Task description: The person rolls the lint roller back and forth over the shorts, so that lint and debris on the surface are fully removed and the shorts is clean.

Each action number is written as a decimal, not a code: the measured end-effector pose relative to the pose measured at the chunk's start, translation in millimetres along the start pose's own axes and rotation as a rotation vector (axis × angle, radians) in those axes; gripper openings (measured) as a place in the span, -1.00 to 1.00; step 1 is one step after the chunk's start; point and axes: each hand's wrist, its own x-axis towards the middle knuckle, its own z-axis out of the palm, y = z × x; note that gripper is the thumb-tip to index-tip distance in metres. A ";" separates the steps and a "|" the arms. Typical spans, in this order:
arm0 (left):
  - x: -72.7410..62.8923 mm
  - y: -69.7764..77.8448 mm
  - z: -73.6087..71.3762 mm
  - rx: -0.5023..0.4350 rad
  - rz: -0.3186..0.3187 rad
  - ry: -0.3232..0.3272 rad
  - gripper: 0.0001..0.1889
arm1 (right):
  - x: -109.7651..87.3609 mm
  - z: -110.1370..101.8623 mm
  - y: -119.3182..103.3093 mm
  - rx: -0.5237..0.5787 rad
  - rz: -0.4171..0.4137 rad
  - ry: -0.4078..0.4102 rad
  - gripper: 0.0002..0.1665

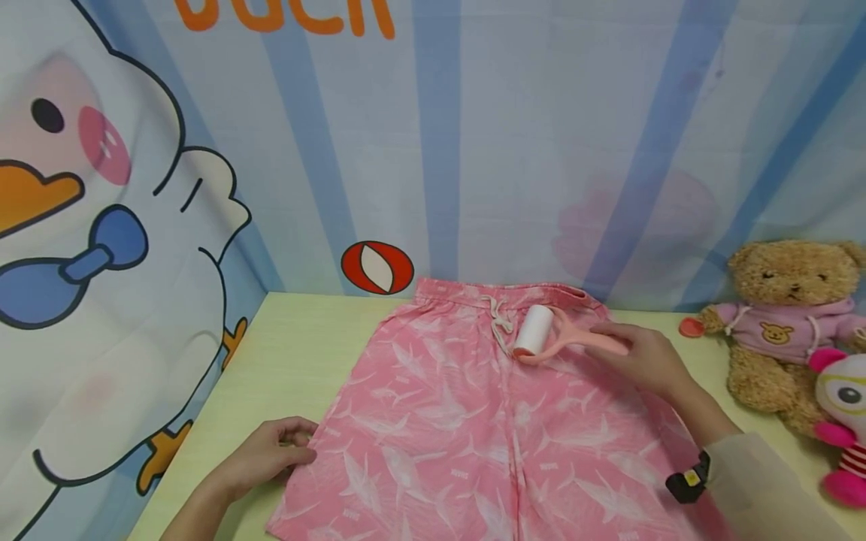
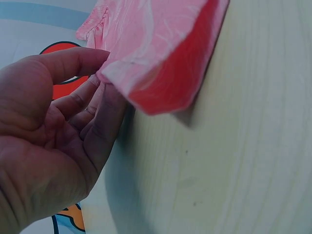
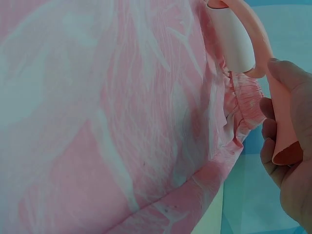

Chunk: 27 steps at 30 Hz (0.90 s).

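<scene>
Pink shorts (image 1: 433, 406) with a white leaf-like print lie spread on the pale table, waistband at the far side. My right hand (image 1: 639, 357) grips the peach handle of a lint roller (image 1: 534, 330). Its white roll rests near the drawstring (image 1: 499, 319), just below the waistband. In the right wrist view, fingers (image 3: 268, 129) curl round the handle of the lint roller (image 3: 234, 39). At the left edge of the shorts, my left hand (image 1: 274, 454) pinches the fabric. The left wrist view shows the hand (image 2: 63, 112) holding the cloth of the shorts (image 2: 146, 53) between thumb and finger.
A teddy bear (image 1: 788, 323) in a pink hoodie sits at the table's right, with a pink and white plush toy (image 1: 849, 421) before it. A printed cloth backdrop (image 1: 514, 150) stands behind the table (image 1: 304, 353). My right wrist wears a black strap (image 1: 688, 481).
</scene>
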 end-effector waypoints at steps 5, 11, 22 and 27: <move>-1.2 0.7 0.2 -0.005 0.008 -0.003 -0.57 | -10.6 -5.8 -1.2 0.023 -0.025 0.004 -0.38; -1.5 0.1 0.8 -0.002 0.009 0.003 -0.56 | -22.9 -7.2 -1.2 0.040 -0.054 -0.062 -0.43; -2.1 0.4 0.8 -0.004 0.006 0.008 -0.57 | -39.0 4.5 -12.1 0.079 -0.163 -0.102 -0.60; -2.6 0.6 1.5 -0.009 0.006 0.006 -0.57 | -40.6 12.8 -15.9 0.072 -0.210 -0.098 -0.62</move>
